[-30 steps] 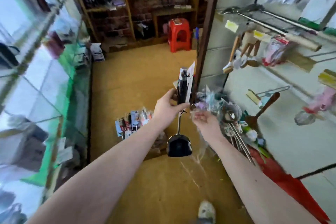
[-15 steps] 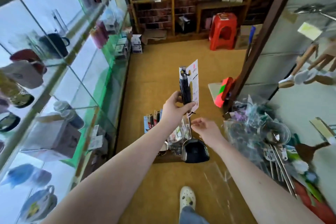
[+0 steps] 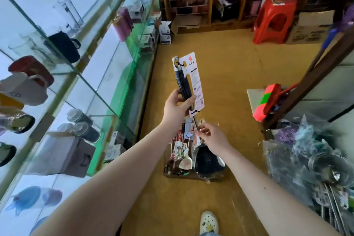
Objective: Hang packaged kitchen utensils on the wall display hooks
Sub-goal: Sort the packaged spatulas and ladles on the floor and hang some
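Glass display shelves [image 3: 76, 74] loaded with mugs and jars fill the left side, and an ochre floor [image 3: 226, 67] runs ahead to a red plastic stool [image 3: 274, 17]. At the right edge a heap of steel ladles and strainers in clear wrap [image 3: 310, 161] is piled, presumably as stock waiting to be hung; the wall hooks themselves are not seen. A low cardboard box of small carded utensils [image 3: 191, 176] is set on the floor just past the hands.

Above it the long black-handled turner [image 3: 183, 80] on its white backing card [image 3: 195, 82] is held upright in the air with the card's hole uppermost, probably so that the hole can be offered to a hook. Its dark blade [image 3: 207, 160] hangs low over the box.

The handle is gripped by the left hand [image 3: 176, 107], thumb across the front, fingers wrapped behind, arm stretched forward. The thin metal shaft [image 3: 195, 122] below the card is pinched by the right hand [image 3: 212, 140] at its fingertips [image 3: 201, 130], seemingly to steady the tool. Hanging is judged not yet begun.
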The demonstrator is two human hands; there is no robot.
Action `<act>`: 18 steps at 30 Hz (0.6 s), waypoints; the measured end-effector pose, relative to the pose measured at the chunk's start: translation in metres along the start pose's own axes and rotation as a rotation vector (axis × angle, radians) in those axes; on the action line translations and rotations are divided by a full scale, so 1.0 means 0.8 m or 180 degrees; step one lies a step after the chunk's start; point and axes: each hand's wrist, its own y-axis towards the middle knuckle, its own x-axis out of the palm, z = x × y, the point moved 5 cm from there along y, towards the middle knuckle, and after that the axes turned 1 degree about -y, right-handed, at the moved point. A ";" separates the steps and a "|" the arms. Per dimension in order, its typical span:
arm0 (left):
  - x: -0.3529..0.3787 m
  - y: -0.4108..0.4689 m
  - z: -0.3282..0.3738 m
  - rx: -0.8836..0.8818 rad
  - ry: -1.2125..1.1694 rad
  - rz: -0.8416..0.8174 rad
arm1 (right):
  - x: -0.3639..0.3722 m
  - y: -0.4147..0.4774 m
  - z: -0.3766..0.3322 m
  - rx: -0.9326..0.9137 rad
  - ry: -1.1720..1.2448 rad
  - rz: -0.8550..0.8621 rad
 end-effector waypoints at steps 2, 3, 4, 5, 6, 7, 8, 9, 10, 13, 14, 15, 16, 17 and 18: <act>-0.020 0.021 -0.002 -0.0052 -0.0055 0.0045 | 0.012 0.023 -0.017 -0.0068 -0.0055 -0.0058; -0.029 0.032 -0.004 -0.0091 -0.0064 0.0041 | 0.018 0.034 -0.026 -0.0098 -0.0071 -0.0075; -0.039 0.042 -0.005 -0.0129 -0.0061 0.0013 | 0.024 0.044 -0.034 -0.0114 -0.0078 -0.0084; -0.047 0.053 -0.007 -0.0153 -0.0062 -0.0049 | 0.030 0.054 -0.041 -0.0124 -0.0091 -0.0084; -0.055 0.063 -0.010 -0.0183 -0.0039 -0.0136 | 0.036 0.063 -0.048 -0.0130 -0.0095 -0.0072; -0.063 0.073 -0.015 -0.0217 0.0007 -0.0226 | 0.043 0.073 -0.053 -0.0108 -0.0089 -0.0048; -0.071 0.082 -0.021 -0.0242 0.0077 -0.0312 | 0.049 0.082 -0.056 -0.0056 -0.0048 -0.0020; -0.078 0.091 -0.029 -0.0264 0.0129 -0.0399 | 0.056 0.092 -0.059 0.0007 -0.0002 0.0009; -0.085 0.101 -0.039 -0.0298 0.0165 -0.0488 | 0.062 0.103 -0.060 0.0075 0.0036 0.0052; -0.104 0.129 -0.079 -0.0541 0.0270 -0.0758 | 0.079 0.135 -0.056 0.0263 0.0075 0.0267; -0.110 0.138 -0.095 -0.0630 0.0352 -0.0855 | 0.086 0.146 -0.054 0.0314 0.0072 0.0337; -0.116 0.148 -0.114 -0.0729 0.0440 -0.0932 | 0.094 0.157 -0.051 0.0370 0.0067 0.0390; -0.122 0.154 -0.132 -0.0829 0.0530 -0.0985 | 0.101 0.166 -0.047 0.0429 0.0072 0.0432; -0.128 0.160 -0.150 -0.0932 0.0618 -0.1021 | 0.108 0.174 -0.043 0.0493 0.0096 0.0462; -0.133 0.163 -0.168 -0.1043 0.0709 -0.1047 | 0.114 0.181 -0.037 0.0580 0.0134 0.0481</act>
